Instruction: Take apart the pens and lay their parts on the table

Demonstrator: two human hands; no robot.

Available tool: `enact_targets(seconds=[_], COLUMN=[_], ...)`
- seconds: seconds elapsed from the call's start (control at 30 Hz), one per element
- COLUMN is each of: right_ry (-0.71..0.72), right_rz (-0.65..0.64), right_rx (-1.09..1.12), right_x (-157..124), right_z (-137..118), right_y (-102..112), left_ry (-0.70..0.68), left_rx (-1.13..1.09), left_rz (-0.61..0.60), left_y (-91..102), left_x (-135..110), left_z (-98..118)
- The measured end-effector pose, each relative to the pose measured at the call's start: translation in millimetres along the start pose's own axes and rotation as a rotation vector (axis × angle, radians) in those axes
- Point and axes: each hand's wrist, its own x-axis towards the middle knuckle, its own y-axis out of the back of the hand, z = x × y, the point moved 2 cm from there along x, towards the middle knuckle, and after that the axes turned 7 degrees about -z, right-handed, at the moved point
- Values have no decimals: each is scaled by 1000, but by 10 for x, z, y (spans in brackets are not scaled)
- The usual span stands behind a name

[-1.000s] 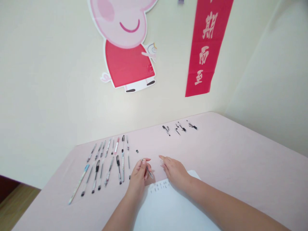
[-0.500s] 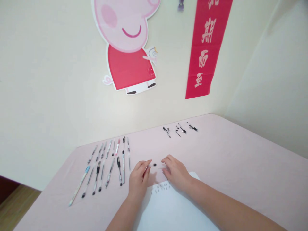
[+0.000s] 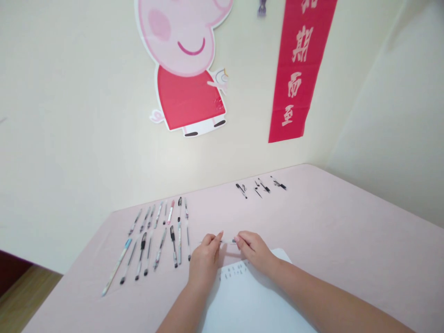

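My left hand [image 3: 206, 255] is closed, its thumb and forefinger pinching the left end of a slim clear pen [image 3: 228, 241]. At the pen's other end, the fingertips of my right hand [image 3: 255, 247] are closed around a dark tip. The pen lies level between both hands, above the pink tabletop, and its ends are partly hidden by my fingers. Just below the hands is a white sheet of paper [image 3: 255, 300] with small dark marks along its top edge.
Two rows of pens lie at the left, among them a black-capped pen [image 3: 141, 254], a blue-ended pen [image 3: 117, 267] and a pink pen [image 3: 170, 212]. Small dark pen parts [image 3: 264, 186] lie at the back of the pink table [image 3: 347, 240]. A wall with a pig cutout [image 3: 189, 99] stands behind.
My right hand has closed onto the right end of the pen, and the fingers of both hands are more tightly pinched. The black end between the hands is no longer exposed.
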Motion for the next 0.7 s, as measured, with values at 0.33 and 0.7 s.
enact_targets(seconds=[0.33, 0.7], right_ry=[-279, -350], right_rz=[-6, -122], right_rx=[532, 872], right_x=[76, 46], right_z=[188, 38], right_y=[-88, -108], left_ry=[-196, 204], left_rx=[109, -705], left_rz=[-15, -71], left_y=[-46, -242], left_x=[-65, -10], left_z=[207, -36])
